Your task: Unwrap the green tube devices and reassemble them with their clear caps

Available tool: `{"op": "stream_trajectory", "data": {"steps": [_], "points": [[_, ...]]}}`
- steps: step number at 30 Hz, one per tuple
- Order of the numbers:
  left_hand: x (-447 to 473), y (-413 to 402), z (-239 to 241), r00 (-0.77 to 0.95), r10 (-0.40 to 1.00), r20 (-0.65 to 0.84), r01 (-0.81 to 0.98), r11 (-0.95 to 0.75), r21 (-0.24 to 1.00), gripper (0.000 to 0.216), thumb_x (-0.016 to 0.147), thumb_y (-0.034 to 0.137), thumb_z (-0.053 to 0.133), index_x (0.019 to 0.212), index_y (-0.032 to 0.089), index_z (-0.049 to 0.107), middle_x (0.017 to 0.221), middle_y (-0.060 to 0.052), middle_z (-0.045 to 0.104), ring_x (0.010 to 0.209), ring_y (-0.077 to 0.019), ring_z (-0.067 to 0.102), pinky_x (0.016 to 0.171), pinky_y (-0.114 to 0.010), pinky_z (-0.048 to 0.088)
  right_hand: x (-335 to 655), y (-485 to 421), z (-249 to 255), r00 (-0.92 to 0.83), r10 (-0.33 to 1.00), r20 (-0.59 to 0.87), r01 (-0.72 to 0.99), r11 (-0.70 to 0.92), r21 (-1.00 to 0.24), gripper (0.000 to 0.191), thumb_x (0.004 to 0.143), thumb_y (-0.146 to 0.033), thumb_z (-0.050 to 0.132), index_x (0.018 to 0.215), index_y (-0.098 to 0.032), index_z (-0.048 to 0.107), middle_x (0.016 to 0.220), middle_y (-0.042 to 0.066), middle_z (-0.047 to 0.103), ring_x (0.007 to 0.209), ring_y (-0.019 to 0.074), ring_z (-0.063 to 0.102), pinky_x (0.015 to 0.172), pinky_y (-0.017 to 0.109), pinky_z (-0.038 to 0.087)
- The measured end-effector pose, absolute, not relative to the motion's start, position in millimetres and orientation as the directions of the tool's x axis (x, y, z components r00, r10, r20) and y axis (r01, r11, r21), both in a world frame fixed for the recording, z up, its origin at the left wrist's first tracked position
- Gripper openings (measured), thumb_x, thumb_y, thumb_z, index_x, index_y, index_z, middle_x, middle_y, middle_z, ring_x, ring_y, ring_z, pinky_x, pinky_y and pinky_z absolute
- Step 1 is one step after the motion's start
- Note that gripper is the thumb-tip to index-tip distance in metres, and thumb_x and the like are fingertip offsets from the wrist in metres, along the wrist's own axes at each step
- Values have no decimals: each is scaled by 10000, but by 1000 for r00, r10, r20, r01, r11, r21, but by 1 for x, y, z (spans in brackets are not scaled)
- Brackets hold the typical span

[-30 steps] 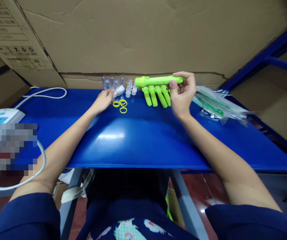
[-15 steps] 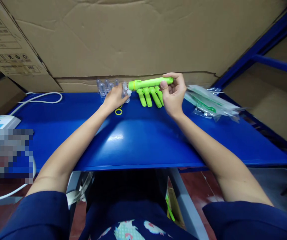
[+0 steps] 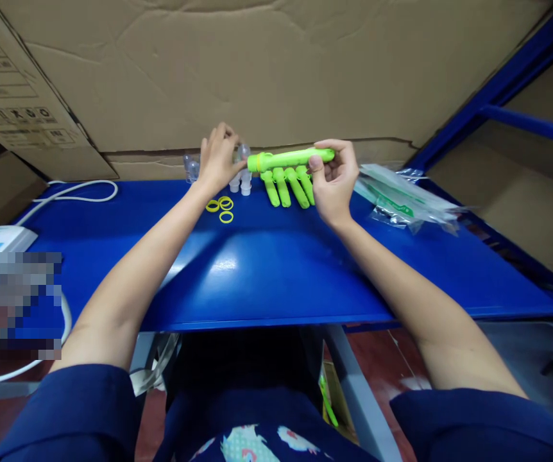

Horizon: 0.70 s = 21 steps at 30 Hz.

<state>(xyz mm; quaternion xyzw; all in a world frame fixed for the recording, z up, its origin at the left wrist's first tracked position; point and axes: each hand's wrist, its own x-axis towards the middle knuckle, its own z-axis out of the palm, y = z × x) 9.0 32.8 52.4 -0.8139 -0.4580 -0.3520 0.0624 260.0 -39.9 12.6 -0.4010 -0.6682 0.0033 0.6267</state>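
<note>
My right hand (image 3: 337, 176) is closed on a bright green tube (image 3: 293, 158), held level above the table with a yellow ring around its left end. My left hand (image 3: 219, 154) has its thumb and fingers around a clear dome-ended cap (image 3: 244, 152), close to that ringed end but apart from it. Part of the cap is hidden by the fingers. Beneath it stand two translucent white pieces (image 3: 246, 183). Several more green tubes (image 3: 282, 187) lie side by side under the held one. Loose yellow rings (image 3: 226, 217) rest on the table in front of my left hand.
More clear caps (image 3: 191, 168) stand left of my left hand, partly hidden. Plastic bags with green print (image 3: 406, 196) lie at the right of the blue table (image 3: 276, 276). A white power strip (image 3: 4, 237) and cable sit at left. Cardboard (image 3: 276, 77) walls the back.
My left hand has lifted from among the clear caps, raising one beside the green tube. The white pieces and more yellow rings now show. My right hand stays nearly still.
</note>
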Motion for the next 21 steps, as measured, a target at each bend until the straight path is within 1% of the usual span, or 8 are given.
{"op": "stream_trajectory", "data": {"steps": [4, 6, 7, 10, 14, 16, 18, 21], "points": [[-21, 23, 59, 212, 570, 794, 765, -602, 228, 447, 932, 557, 667, 1289, 307, 567, 1356, -116, 567, 1348, -345, 515, 1097, -533, 443, 263, -38, 12, 118, 526, 842, 568, 660, -492, 486, 1073, -596, 401, 1367, -240, 550, 1201, 142, 629, 1066, 279, 685, 844, 458, 608], [-41, 21, 56, 168, 514, 841, 764, -607, 218, 453, 918, 596, 675, 1240, 290, 584, 1297, -107, 602, 1250, -321, 586, 1062, -522, 482, 262, -38, 11, 113, 530, 840, 570, 658, -492, 471, 1077, -583, 400, 1370, -244, 544, 1195, 143, 627, 1051, 276, 685, 837, 453, 606], [-52, 21, 54, 162, 516, 841, 765, -604, 223, 449, 916, 595, 679, 1217, 273, 593, 1246, -103, 623, 1197, -309, 615, 1041, -512, 500, 262, -38, 11, 109, 535, 838, 568, 658, -494, 466, 1077, -580, 402, 1370, -246, 542, 1184, 141, 628, 1037, 272, 686, 832, 450, 605], [-80, 22, 44, 188, 611, 769, 776, -572, 266, 389, 911, 522, 698, 1159, 232, 622, 1111, -96, 668, 1129, -289, 649, 1025, -474, 526, 259, -39, 9, 88, 544, 835, 565, 663, -492, 462, 1077, -574, 404, 1378, -249, 535, 1155, 138, 634, 1011, 264, 687, 824, 446, 604], [-98, 23, 25, 222, 764, 606, 808, -492, 324, 430, 832, 443, 762, 1156, 189, 638, 1080, -105, 702, 1066, -296, 688, 1050, -500, 522, 256, -39, 7, 63, 550, 833, 579, 659, -479, 467, 1078, -577, 395, 1383, -252, 534, 1137, 136, 642, 995, 259, 689, 803, 436, 601], [-98, 24, 15, 223, 798, 559, 795, -481, 369, 489, 817, 430, 777, 1208, 183, 618, 1101, -113, 713, 979, -278, 714, 1018, -503, 544, 256, -39, 7, 62, 552, 832, 576, 660, -481, 472, 1072, -588, 409, 1375, -251, 541, 1128, 133, 647, 984, 259, 690, 793, 433, 599], [-96, 27, 5, 204, 801, 564, 770, -486, 413, 551, 818, 434, 789, 1267, 192, 581, 1167, -130, 702, 909, -256, 726, 1003, -507, 558, 256, -39, 6, 64, 554, 830, 563, 667, -488, 480, 1062, -602, 431, 1362, -247, 551, 1124, 131, 652, 982, 261, 691, 791, 432, 598], [-90, 26, -2, 165, 772, 614, 752, -502, 428, 663, 815, 498, 799, 1345, 216, 518, 1325, -164, 622, 948, -265, 730, 1036, -519, 548, 257, -38, 5, 65, 558, 827, 540, 677, -500, 493, 1046, -627, 457, 1337, -245, 567, 1124, 127, 658, 985, 259, 692, 797, 432, 600]]}}
